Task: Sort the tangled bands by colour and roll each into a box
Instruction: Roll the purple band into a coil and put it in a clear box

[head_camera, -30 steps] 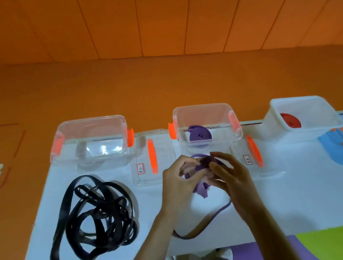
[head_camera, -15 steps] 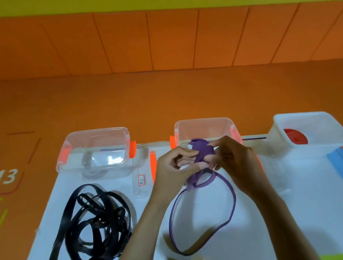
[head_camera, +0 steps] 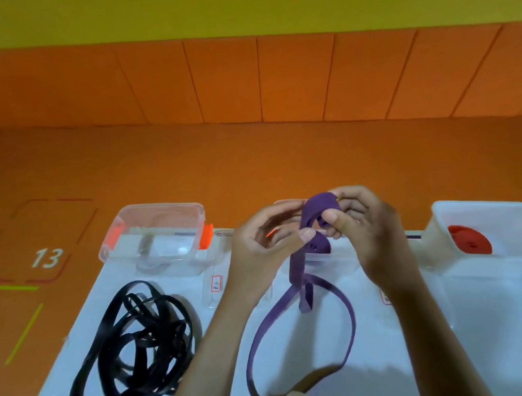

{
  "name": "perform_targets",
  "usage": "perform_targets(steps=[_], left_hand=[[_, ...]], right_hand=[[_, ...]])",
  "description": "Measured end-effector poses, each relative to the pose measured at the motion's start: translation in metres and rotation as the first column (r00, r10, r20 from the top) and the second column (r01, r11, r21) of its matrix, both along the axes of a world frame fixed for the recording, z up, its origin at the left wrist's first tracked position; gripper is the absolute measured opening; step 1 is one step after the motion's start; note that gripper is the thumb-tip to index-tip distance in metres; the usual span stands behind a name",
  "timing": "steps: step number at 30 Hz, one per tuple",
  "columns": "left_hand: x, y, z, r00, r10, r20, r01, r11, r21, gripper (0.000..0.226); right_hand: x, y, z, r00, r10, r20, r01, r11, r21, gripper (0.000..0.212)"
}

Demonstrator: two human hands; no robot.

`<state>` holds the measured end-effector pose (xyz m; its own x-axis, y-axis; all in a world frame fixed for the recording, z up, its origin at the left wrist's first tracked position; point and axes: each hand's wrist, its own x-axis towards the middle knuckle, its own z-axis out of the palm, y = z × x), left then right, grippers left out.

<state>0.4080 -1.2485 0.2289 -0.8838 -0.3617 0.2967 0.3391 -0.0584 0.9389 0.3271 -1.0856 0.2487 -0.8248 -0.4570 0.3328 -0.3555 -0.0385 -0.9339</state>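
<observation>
The purple band (head_camera: pixel 318 206) is held up off the white table (head_camera: pixel 476 352), between the left hand (head_camera: pixel 260 248) and the right hand (head_camera: pixel 372 232), with its started coil at the top and the rest hanging toward the person. The coil is pinched from both sides: the left thumb and forefinger are pressed on its near-left edge, the right thumb (head_camera: pixel 333 221) and curled fingers are wrapped round its far-right side. Neither hand is spread. The 2 hands are equally near the coil, so the winding is judged to be shared, 1 hand turning while the other feeds.

The relation that matters is the direction of the free length. From the fingers it drops down and toward the camera as a flat strap, crosses itself once just below the hands, then opens into 1 wide loop lying on the table. Its long axis runs from the coil straight back to the person, so slack can be drawn upward without a sideways pull. The crossing may need to be flattened before it reaches the coil.

The band is seen as a flat, matte, flexible ribbon. Behind the hands a clear box (head_camera: pixel 338 255) is mostly hidden. To the left lie the black bands (head_camera: pixel 148 336), glossy and knotted together, before a clear box with orange clips (head_camera: pixel 154 212). To the right a white box (head_camera: pixel 489 209) holds a red roll (head_camera: pixel 469 239)
</observation>
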Motion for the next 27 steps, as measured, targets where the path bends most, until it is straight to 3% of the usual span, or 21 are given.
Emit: perform_targets(steps=[5,11,15,20,23,27], left_hand=[[-0.007,0.014,-0.009,0.990,0.080,0.117,-0.074,0.996,-0.059,0.033],[-0.012,0.033,-0.037,0.959,0.093,0.266,-0.068,0.992,-0.102,0.038],[-0.010,0.046,-0.045,0.954,0.068,0.291,-0.049,0.996,-0.073,0.037],[-0.013,0.046,-0.044,0.950,0.019,0.313,0.038,0.984,-0.174,0.029],[-0.013,0.045,-0.042,0.949,-0.015,0.314,0.091,0.969,-0.228,0.028],[-0.014,0.049,-0.045,0.958,0.045,0.285,0.018,0.977,-0.214,0.031]], right_hand=[[-0.003,0.013,-0.015,0.986,0.042,0.162,-0.050,0.998,0.049,0.021],[-0.016,0.037,-0.036,0.992,0.047,0.120,-0.079,0.958,0.276,0.022],[-0.019,0.050,-0.049,0.942,0.112,0.315,-0.159,0.979,0.128,0.014],[-0.016,0.066,-0.065,0.781,0.248,0.573,-0.255,0.964,-0.070,0.030],[-0.016,0.070,-0.071,0.764,0.250,0.595,-0.284,0.958,-0.038,0.026],[-0.016,0.073,-0.072,0.858,0.160,0.489,-0.232,0.969,0.090,0.010]])
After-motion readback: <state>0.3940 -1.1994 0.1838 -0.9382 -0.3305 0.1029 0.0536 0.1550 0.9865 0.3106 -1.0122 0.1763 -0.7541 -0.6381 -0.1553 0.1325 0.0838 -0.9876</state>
